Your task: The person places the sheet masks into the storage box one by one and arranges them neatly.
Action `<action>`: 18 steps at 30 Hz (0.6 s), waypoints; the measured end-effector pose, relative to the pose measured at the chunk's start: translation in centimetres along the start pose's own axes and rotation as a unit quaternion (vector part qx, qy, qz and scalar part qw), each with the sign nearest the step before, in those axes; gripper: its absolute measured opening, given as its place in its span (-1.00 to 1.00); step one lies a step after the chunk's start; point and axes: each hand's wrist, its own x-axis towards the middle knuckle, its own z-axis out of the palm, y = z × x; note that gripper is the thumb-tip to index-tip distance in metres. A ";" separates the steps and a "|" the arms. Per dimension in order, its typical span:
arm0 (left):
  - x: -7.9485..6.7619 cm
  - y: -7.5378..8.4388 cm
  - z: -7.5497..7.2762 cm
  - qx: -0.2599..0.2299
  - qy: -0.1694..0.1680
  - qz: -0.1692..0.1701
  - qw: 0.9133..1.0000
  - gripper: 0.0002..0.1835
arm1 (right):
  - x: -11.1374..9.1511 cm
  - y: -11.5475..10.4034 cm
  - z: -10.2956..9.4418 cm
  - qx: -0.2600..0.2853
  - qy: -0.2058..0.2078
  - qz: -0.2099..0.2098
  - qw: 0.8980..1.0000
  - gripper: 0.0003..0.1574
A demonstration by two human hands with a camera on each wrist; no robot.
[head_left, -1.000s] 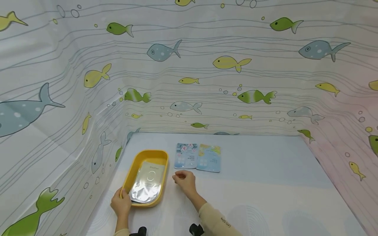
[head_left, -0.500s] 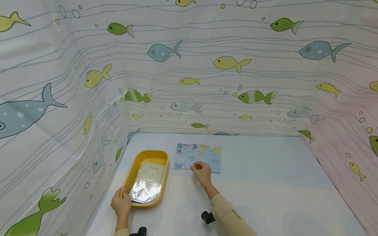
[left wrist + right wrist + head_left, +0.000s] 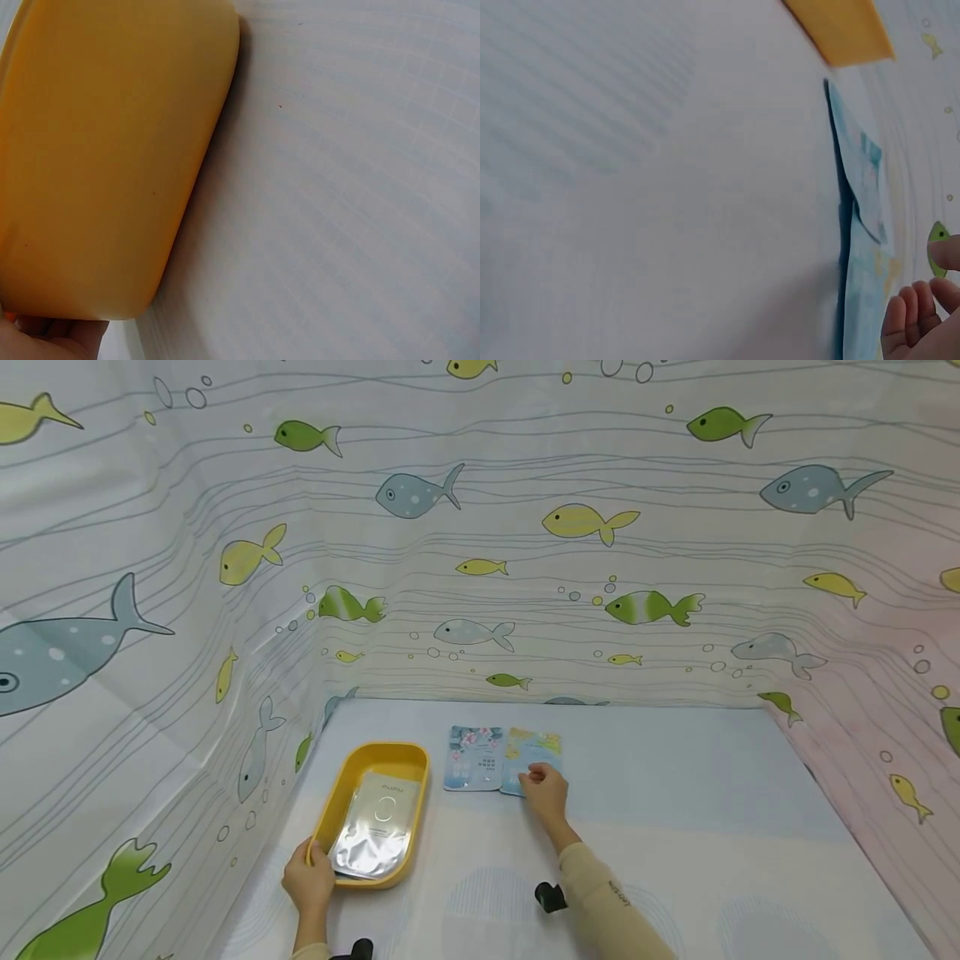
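Note:
In the head view my left hand point(image 3: 309, 877) grips the near left corner of a yellow plastic tray point(image 3: 326, 808), fingers over its rim. Inside lies a silver-and-cream flat foil packet point(image 3: 377, 822), like a face-mask sachet. Two blue packets of similar shape lie side by side on the table: a floral one point(image 3: 472, 760) at left and one with yellow print point(image 3: 528, 747) at right. My right hand point(image 3: 546, 789) hovers over the near part of the right packet and covers some of it. Its fingers point(image 3: 911, 311) are loosely curled around nothing in the right wrist view.
A pale patterned cloth point(image 3: 675, 810) covers the table. Fish-printed curtains point(image 3: 525, 610) stand along the back and both sides. Black wrist cameras point(image 3: 551, 897) sit by the forearms. The tray's outer wall point(image 3: 112, 165) fills much of the left wrist view.
My right hand has moved rightward and slightly away from me, from beside the tray to over the right blue packet. My left hand and the tray have stayed put.

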 end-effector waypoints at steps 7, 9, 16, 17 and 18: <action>0.0 0.0 0.0 0.005 -0.002 0.001 1.000 -0.69 | 0.8 1.7 -0.9 -0.060 0.017 0.025 0.998 -0.62; 0.0 -0.1 0.0 0.005 -0.002 0.000 1.000 -0.69 | 1.0 2.1 -1.0 -0.091 0.023 0.027 0.995 -0.61; 0.1 -0.3 0.1 0.001 0.000 -0.007 1.000 -0.69 | 1.2 2.9 -1.2 -0.161 0.022 0.047 0.986 -0.49; 0.1 -0.3 0.1 0.002 0.000 -0.008 1.000 -0.69 | 1.1 2.9 -1.2 -0.168 0.021 0.049 0.984 -0.47; 0.1 -0.3 0.1 0.003 0.000 -0.009 1.000 -0.69 | 1.1 2.9 -1.3 -0.173 0.018 0.052 0.983 -0.45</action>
